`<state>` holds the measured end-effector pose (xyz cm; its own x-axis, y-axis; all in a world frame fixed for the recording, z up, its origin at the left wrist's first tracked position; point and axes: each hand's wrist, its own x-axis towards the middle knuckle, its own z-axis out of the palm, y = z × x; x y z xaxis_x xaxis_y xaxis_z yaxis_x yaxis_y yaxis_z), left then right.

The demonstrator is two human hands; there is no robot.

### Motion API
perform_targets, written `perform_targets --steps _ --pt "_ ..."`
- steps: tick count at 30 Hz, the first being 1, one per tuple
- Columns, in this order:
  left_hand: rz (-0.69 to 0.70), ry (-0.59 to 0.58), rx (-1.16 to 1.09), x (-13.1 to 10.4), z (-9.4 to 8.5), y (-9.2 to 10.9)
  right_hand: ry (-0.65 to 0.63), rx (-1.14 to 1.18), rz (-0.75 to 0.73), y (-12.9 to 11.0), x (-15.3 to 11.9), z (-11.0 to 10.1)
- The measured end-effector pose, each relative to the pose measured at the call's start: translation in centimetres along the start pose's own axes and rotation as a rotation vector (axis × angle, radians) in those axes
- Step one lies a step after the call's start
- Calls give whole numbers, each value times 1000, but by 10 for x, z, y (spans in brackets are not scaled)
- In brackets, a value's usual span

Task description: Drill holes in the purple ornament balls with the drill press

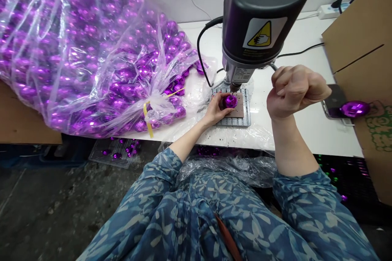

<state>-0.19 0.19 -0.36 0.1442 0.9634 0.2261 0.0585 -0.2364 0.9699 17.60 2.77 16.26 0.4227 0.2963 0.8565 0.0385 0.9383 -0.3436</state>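
Note:
A black and grey bench drill press (pixel 263 16) stands on the white table, its bit pointing down at a shiny purple ball (pixel 230 101). My left hand (pixel 218 109) grips that ball from the left, thumb in front and fingers behind. Under the ball lies a flat brown board (pixel 240 108) on the slotted metal base (pixel 247 119). The bit meets the ball's top; how deep it reaches I cannot tell. My right hand (pixel 294 89) is raised on the right, fist closed round the end of the drill's feed lever (pixel 273 66), mostly hidden by the fingers.
A big clear plastic bag (pixel 92 49) of purple balls fills the left side. Cardboard (pixel 361 36) stands at the right, near a phone (pixel 333 100) and a loose purple ball (pixel 355 109). A power strip (pixel 329 11) lies behind. Below left, a clear tray (pixel 113 157) holds several balls.

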Motion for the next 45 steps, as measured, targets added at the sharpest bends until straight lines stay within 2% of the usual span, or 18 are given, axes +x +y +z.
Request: perform_targets --steps 4,13,21,24,28,31,33,35,37,39,41,43,45 --pt "-4 -1 -5 0 0 1 -22 -5 -12 3 -7 -7" --pt "-2 8 15 0 0 -2 -49 -70 68 12 -16 -17" --pt "62 -3 64 3 1 -14 -89 -53 30 1 -15 -16" --pt "99 12 91 3 1 -18 -109 -68 73 -9 0 -5" --pt "123 25 112 4 1 -18 -96 -73 182 -17 46 22" --pt "146 70 158 -1 5 -10 -175 -97 367 -10 78 36" --pt "189 149 217 -13 7 -2 -192 -75 429 -2 90 37" --pt "271 186 312 -35 7 6 -180 -36 440 3 93 36" --pt "394 69 427 -69 4 12 -177 1 441 3 92 34" --pt "548 -159 540 -108 -1 15 -186 36 447 0 90 34" --pt "725 -307 676 -148 -9 15 -191 71 463 -6 89 36" --pt "853 -364 804 -178 -19 12 -188 90 466 -11 89 39" --pt "860 -371 831 -190 -31 9 -186 84 456 -14 89 41"
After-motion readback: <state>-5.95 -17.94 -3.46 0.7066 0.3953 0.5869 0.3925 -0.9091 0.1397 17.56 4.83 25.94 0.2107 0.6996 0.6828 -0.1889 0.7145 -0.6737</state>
